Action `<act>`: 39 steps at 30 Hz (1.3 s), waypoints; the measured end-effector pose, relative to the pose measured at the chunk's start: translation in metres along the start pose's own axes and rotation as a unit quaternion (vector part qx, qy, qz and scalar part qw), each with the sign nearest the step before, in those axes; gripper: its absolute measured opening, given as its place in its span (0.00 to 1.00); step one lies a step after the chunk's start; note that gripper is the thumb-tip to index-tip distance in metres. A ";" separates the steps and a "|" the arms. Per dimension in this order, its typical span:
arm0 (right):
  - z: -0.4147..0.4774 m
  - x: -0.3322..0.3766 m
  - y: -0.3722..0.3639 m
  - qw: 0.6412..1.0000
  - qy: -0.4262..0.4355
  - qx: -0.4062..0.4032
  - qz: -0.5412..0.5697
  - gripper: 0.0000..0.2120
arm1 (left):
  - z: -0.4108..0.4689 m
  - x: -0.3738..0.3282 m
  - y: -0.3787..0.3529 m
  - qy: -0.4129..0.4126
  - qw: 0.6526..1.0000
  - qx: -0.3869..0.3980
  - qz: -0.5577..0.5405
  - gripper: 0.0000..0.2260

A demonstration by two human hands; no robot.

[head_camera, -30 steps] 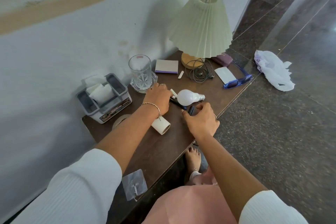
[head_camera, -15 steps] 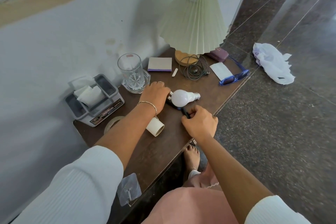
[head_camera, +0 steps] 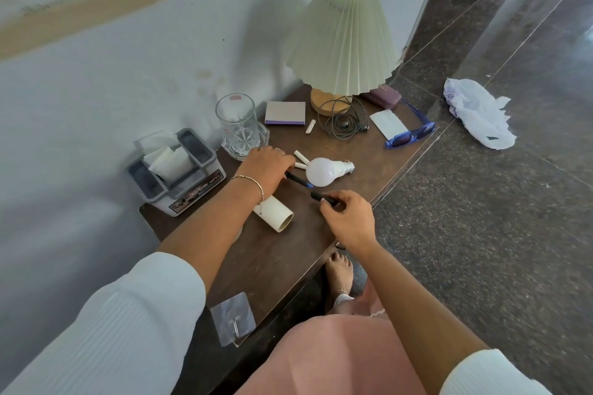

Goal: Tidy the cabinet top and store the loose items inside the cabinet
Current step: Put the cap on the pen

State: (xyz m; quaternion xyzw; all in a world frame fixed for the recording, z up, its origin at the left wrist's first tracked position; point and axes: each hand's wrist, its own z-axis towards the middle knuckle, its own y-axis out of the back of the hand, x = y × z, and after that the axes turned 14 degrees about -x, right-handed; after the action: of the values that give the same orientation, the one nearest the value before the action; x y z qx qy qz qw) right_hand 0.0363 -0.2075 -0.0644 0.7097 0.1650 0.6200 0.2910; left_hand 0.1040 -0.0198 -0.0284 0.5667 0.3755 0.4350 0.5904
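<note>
Bearing "OPEL", grey box (head_camera: 189,186) sits by L hand (head_camera: 264,167); R hand (head_camera: 349,219) pinches pen (head_camera: 322,197).

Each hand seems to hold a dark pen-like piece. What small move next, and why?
Probably bring the dark piece in the right hand onto the blue-tipped pen in the left hand: their ends face across a small gap, and one joined item stores easier.

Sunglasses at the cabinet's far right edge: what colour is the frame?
Blue, slightly translucent. The sunglasses show best in the head view, the only one.
</note>
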 end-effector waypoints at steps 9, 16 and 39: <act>-0.007 0.025 0.002 0.992 -0.029 0.004 0.121 0.10 | -0.030 0.015 0.025 0.109 0.973 -0.038 -0.198 0.06; -0.008 0.034 -0.001 0.947 -0.147 0.038 0.285 0.07 | -0.039 0.017 0.032 0.167 0.937 -0.089 -0.293 0.09; 0.027 0.073 0.017 0.768 -0.266 -0.046 0.580 0.07 | -0.032 -0.012 0.050 0.249 0.830 -0.015 -0.499 0.08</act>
State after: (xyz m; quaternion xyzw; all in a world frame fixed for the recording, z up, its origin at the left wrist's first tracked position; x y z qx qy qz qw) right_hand 0.0734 -0.1831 0.0015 0.7928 -0.3911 0.4636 -0.0596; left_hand 0.0654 -0.0209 0.0188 0.1654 0.7348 0.2132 0.6223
